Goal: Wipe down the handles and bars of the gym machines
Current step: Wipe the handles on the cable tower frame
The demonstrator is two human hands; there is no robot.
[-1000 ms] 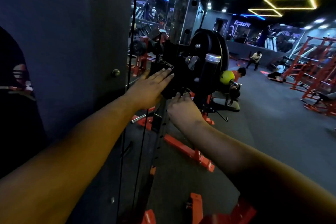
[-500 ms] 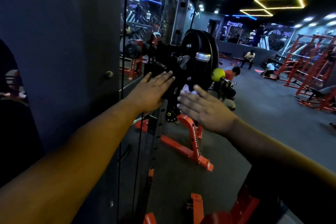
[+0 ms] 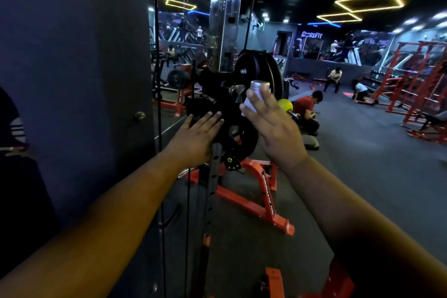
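1. The black machine carriage [image 3: 217, 104] is a matte, blocky metal assembly riding on a grey upright post [image 3: 214, 176] pierced with a column of round holes; a polished chrome column [image 3: 223, 14] with dark holes rises above it.
2. A round black weight plate [image 3: 260, 72] sits just behind the carriage, and a short peg with a shiny silver cap [image 3: 260, 84] stands in front of the plate.
3. The left hand [image 3: 196, 138] lies flat with straight fingers pressed against the lower side of the carriage.
4. The right hand [image 3: 273, 123] is spread with straight fingers, and a small white cloth [image 3: 249, 104] shows under its fingertips, against the silver-capped peg.
5. The floor [image 3: 362, 189] is dark, speckled rubber matting; an orange steel base frame [image 3: 268, 198] rests on it below the hands.
6. A smooth dark wall panel [image 3: 84, 68] with a round stud fills the left, thin black cables [image 3: 158, 128] hanging beside it.
7. The room is dim, lit by yellow strip lights [image 3: 367, 2] in angular shapes; orange racks [image 3: 420, 84] stand to the right, and several people sit or crouch in the background near a yellow ball [image 3: 285, 105].
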